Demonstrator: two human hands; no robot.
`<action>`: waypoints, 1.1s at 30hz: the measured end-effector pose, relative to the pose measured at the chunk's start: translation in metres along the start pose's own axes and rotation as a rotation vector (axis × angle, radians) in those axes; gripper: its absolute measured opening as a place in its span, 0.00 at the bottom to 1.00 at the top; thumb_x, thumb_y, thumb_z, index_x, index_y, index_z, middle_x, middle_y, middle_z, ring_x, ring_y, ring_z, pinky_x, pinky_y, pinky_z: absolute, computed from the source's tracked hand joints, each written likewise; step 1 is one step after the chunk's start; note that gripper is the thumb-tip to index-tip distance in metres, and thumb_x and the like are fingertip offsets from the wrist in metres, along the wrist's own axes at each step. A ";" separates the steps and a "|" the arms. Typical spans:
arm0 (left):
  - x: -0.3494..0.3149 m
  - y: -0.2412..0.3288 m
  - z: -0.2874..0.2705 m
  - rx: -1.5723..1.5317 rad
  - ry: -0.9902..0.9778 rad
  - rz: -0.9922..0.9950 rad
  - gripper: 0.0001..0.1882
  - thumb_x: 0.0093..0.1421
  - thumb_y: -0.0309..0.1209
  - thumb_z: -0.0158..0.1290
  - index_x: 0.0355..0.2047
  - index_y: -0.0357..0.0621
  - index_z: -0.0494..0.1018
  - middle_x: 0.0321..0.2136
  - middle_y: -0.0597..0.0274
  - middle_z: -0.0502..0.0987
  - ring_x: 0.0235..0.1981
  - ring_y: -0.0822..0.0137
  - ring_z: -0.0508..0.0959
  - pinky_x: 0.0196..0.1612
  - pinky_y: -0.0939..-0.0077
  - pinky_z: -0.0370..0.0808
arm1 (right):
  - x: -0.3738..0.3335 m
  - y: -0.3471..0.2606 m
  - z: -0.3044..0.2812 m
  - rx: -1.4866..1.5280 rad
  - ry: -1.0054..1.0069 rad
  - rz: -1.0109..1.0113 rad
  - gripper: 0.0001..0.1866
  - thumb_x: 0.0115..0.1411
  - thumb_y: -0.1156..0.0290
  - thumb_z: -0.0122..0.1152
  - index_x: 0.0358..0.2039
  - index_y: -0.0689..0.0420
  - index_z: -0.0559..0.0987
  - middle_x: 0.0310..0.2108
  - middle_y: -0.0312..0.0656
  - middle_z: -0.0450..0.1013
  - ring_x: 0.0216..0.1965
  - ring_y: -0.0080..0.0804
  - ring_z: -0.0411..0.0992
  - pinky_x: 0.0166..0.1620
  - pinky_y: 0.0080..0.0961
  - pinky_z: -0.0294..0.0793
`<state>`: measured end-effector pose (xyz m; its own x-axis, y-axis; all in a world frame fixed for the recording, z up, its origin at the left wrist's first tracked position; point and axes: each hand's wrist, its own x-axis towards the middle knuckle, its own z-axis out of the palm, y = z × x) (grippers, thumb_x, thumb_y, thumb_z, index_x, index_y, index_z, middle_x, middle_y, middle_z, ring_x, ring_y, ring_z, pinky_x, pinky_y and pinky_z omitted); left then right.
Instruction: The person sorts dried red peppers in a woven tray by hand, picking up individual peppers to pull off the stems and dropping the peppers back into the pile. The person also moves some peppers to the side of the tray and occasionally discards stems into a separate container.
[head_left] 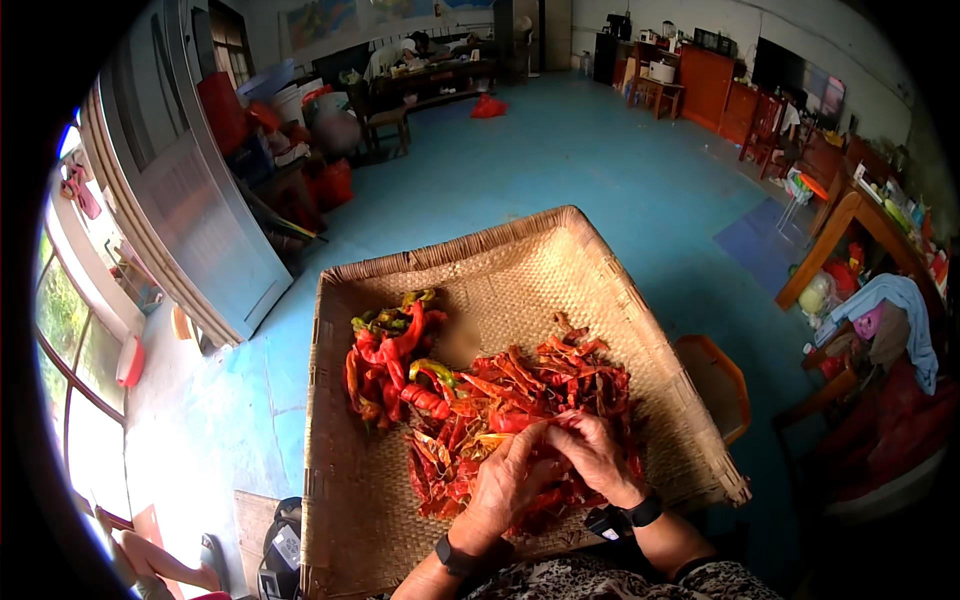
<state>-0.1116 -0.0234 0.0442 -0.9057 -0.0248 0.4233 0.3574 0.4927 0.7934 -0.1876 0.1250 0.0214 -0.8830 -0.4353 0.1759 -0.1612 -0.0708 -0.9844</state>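
Note:
A shallow woven basket with a bound rim lies in front of me. Dried red chili peppers are heaped across its middle and near side. Plumper, glossy red and green chili peppers form a second pile at the left. Over the dried heap, my left hand and my right hand meet with bent fingers. Both pinch at a red chili pepper that is mostly covered by the fingers. An orange-yellow chili pepper lies beside my left fingertips. Dark bands circle both wrists.
An orange-rimmed stool stands right of the basket on the blue floor. At the left is a metal door. Another person's leg shows at lower left beside a black object. Clothes hang on wooden furniture at right.

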 end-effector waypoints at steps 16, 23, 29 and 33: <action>0.008 -0.020 -0.019 0.467 -0.157 -0.028 0.07 0.58 0.27 0.54 0.38 0.47 0.76 0.31 0.56 0.75 0.34 0.53 0.77 0.37 0.62 0.75 | -0.002 -0.044 -0.062 0.061 -0.093 0.246 0.07 0.64 0.68 0.60 0.31 0.57 0.79 0.24 0.31 0.74 0.23 0.15 0.68 0.25 0.15 0.68; 0.012 -0.018 -0.020 0.491 -0.169 -0.062 0.07 0.58 0.28 0.56 0.37 0.42 0.75 0.32 0.56 0.75 0.34 0.54 0.78 0.35 0.64 0.77 | 0.021 0.004 -0.162 1.040 0.386 -0.034 0.14 0.67 0.61 0.56 0.43 0.59 0.78 0.34 0.38 0.77 0.30 0.21 0.72 0.31 0.18 0.73; 0.037 -0.020 -0.037 0.574 -0.100 -0.053 0.07 0.58 0.26 0.55 0.38 0.42 0.75 0.30 0.55 0.75 0.32 0.54 0.78 0.32 0.62 0.76 | 0.007 0.006 -0.111 0.665 0.338 0.023 0.14 0.67 0.63 0.56 0.45 0.58 0.79 0.27 0.35 0.74 0.23 0.18 0.66 0.25 0.16 0.66; 0.060 -0.046 -0.031 0.661 -0.103 0.087 0.13 0.56 0.23 0.55 0.43 0.46 0.77 0.36 0.55 0.75 0.37 0.53 0.77 0.37 0.62 0.75 | 0.004 -0.003 -0.069 0.545 0.259 -0.020 0.11 0.67 0.66 0.55 0.42 0.61 0.78 0.25 0.36 0.73 0.22 0.18 0.65 0.24 0.16 0.65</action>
<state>-0.1749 -0.0744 0.0470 -0.9088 0.1060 0.4036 0.2448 0.9187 0.3099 -0.2214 0.1853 0.0261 -0.9718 -0.2013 0.1230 0.0101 -0.5564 -0.8308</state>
